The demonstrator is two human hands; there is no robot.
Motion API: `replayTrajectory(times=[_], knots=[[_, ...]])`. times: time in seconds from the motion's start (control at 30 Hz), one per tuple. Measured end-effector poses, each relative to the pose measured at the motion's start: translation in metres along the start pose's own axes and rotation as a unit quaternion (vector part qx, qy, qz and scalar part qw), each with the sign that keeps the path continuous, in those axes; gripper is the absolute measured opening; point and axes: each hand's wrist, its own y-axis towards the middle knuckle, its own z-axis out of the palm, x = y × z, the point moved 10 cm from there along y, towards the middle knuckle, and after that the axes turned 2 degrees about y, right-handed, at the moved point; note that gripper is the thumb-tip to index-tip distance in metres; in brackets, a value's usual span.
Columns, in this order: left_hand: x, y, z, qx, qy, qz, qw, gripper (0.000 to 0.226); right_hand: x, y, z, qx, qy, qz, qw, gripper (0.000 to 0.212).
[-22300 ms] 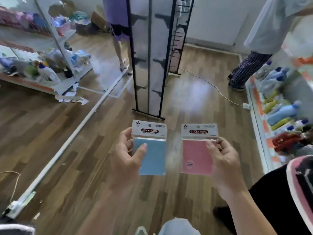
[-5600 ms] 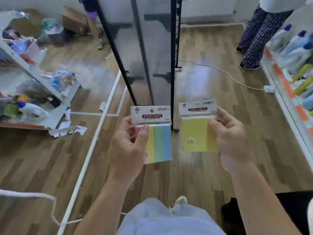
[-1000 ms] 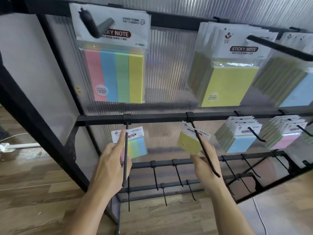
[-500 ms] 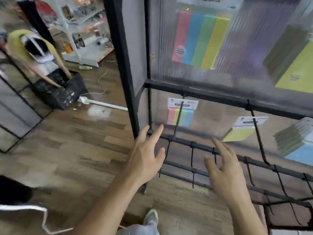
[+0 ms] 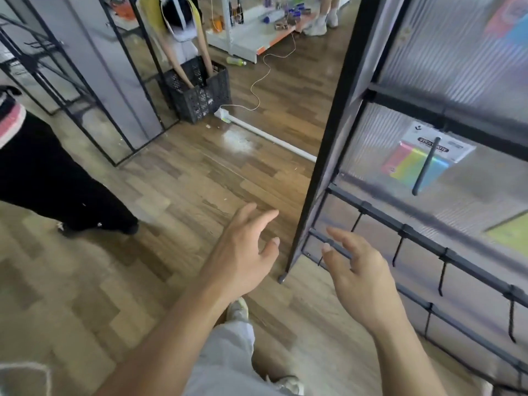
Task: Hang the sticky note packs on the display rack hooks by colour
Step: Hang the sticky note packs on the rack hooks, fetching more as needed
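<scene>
Header card of multicolour sticky note pack [image 5: 405, 162] at 2 o'clock: red-and-black oval, "STICKY NOTE", middle letters hidden behind hook [image 5: 425, 167]. Small logo at card's top left and small print at its right, too blurred to read. Pink, yellow, green and blue strips under the card. Hung on that hook on display rack [image 5: 323, 167], against the ribbed clear back panel, under the upper black crossbar.

Left hand [image 5: 243, 252] at 6 o'clock, bare, fingers [image 5: 257, 217] apart and loosely straight, nothing held. Right hand [image 5: 363, 275] just at 3 o'clock of it, fingers [image 5: 340, 237] apart and slightly bent, nothing held, in front of the rack's lower rails; contact with the rails not clear. Multicolour pack well apart from both hands, up at 1 to 2 o'clock of the right fingers.

Yellow pack [image 5: 508, 235] at 3 o'clock, cut by the frame edge, label out of view. Another coloured pack [image 5: 508, 21] at 1 o'clock, too blurred for any text. Bare hooks [image 5: 441, 278] along the lower rails at 4 o'clock.

At 11 o'clock, a person bent over a black crate [image 5: 200, 92], both arms inside. White power strip [image 5: 224, 114] and thin cable on the wooden floor beside it. Green bottle [image 5: 235, 62] at 12 o'clock, label unreadable. Black trouser leg [image 5: 57, 181] at 9 o'clock.
</scene>
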Motion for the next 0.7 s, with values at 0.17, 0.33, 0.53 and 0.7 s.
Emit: replayTrajectory(times=[0.17, 0.33, 0.53, 0.7], knots=[[0.027, 0.021, -0.020, -0.014, -0.017, -0.007, 1.000, 0.047, 0.028, 0.024, 0.031, 0.027, -0.009, -0.003, 1.000, 0.041], [0.092, 0.061, -0.070, -0.035, 0.010, -0.039, 0.999, 0.049, 0.087, 0.081, 0.088, 0.059, -0.027, -0.037, 0.997, 0.050], [0.178, 0.113, -0.141, -0.046, 0.015, -0.071, 0.996, 0.050, 0.157, 0.168, 0.167, 0.058, -0.042, -0.070, 0.995, 0.052], [0.233, 0.151, -0.199, -0.063, 0.010, -0.093, 0.994, 0.050, 0.203, 0.226, 0.221, 0.088, -0.033, -0.074, 0.993, 0.052]])
